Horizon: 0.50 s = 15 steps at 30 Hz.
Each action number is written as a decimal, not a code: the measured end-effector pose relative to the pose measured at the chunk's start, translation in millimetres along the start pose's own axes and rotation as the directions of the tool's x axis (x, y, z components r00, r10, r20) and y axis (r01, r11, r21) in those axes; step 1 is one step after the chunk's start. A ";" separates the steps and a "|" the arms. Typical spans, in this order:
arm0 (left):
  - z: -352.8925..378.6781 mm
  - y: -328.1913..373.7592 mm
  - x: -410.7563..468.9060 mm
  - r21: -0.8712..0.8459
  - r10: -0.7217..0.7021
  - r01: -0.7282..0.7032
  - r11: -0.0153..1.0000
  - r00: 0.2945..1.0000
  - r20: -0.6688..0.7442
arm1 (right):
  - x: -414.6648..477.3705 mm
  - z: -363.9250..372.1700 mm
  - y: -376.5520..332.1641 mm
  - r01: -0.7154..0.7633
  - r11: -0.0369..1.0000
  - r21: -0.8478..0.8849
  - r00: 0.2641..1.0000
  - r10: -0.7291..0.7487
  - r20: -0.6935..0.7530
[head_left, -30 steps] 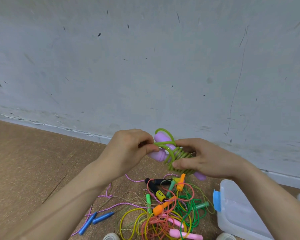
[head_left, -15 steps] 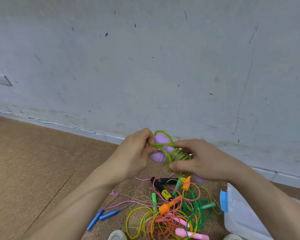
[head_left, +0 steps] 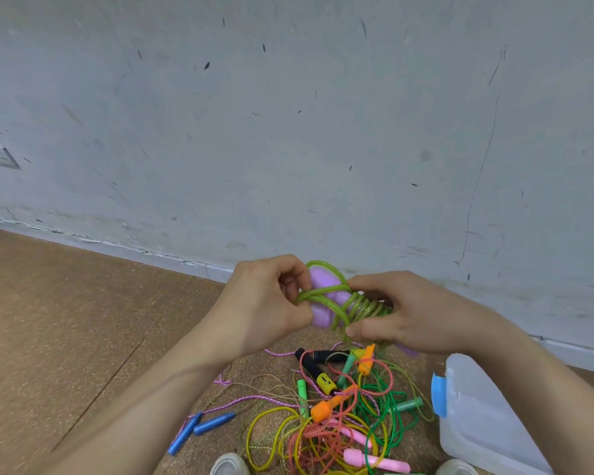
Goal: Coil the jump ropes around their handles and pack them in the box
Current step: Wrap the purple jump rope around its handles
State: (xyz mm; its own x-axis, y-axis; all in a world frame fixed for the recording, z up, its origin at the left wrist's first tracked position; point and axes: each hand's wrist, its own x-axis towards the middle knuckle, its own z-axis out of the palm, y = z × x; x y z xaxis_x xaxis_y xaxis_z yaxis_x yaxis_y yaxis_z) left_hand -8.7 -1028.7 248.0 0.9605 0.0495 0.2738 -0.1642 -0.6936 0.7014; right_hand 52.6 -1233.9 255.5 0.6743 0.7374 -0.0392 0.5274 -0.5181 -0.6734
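Head view — left hand (head_left: 261, 303) pinches green rope (head_left: 367, 308), right hand (head_left: 408, 313) grips purple handles (head_left: 323, 286) slanting down-right.

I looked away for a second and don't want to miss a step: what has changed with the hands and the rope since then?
Little. The left hand has tugged the end loops of the green rope tighter across the tips of the purple handles, still pinching them. The right hand still grips the coiled part. The rope pile and box lie as before.
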 end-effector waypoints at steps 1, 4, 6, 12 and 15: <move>2.7 2.4 -0.3 -0.009 -0.017 0.017 1.000 1.000 -0.019 | 0.1 0.1 -0.2 0.004 1.000 -0.004 1.000 -0.004 -0.008; 7.4 3.7 1.8 -0.017 -0.082 0.081 0.997 0.994 -0.075 | 2.4 3.6 0.9 0.001 0.998 -0.066 0.999 -0.005 -0.052; 0.1 1.0 5.1 -0.109 -0.157 0.158 0.981 0.987 0.013 | 1.3 3.3 3.2 -0.031 0.988 -0.151 0.995 0.016 -0.098; -11.6 -12.1 16.9 -0.240 -0.259 0.320 0.917 0.932 0.253 | -2.3 9.5 -2.5 -0.037 0.900 -0.435 0.986 -0.038 -0.164; -13.3 -18.4 20.0 -0.186 -0.267 0.335 0.924 0.911 0.313 | -0.3 16.5 -5.7 -0.039 0.866 -0.498 0.987 -0.045 -0.155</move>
State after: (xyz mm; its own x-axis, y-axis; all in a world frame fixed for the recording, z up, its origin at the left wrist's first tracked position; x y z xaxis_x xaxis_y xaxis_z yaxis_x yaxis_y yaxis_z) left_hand 10.6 -1005.5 249.3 0.9895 0.0053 -0.1443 0.1283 -0.4906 0.8619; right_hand 40.9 -1224.0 247.1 0.7218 0.6840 0.1059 0.6883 -0.6931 -0.2143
